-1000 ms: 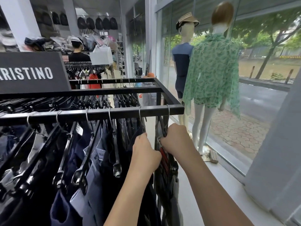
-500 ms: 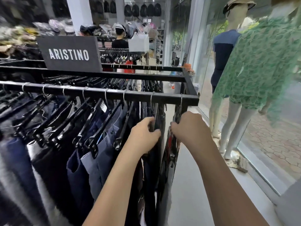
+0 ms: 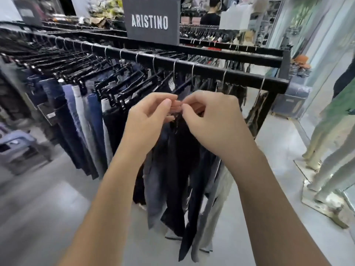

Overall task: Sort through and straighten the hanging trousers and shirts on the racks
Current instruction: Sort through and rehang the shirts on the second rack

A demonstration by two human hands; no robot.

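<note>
A black rack rail (image 3: 240,72) carries a long row of trousers on black clip hangers (image 3: 115,87). Dark trousers (image 3: 180,169) hang in front of me, with blue and grey pairs (image 3: 82,116) to their left. My left hand (image 3: 148,120) and my right hand (image 3: 211,120) meet at the top of the dark trousers. The fingertips of both hands pinch the hanger clip at the waistband. What lies between the fingers is mostly hidden.
A grey ARISTINO sign (image 3: 151,21) stands on the rack. A person in black (image 3: 210,14) stands behind it. Mannequin legs (image 3: 326,150) on a metal base sit at the right by the window. A grey stool (image 3: 21,148) is at the left.
I have stepped back and turned left, so more of the rack shows. Both hands left the end hangers by the rack post and came together on a hanger further left.
</note>
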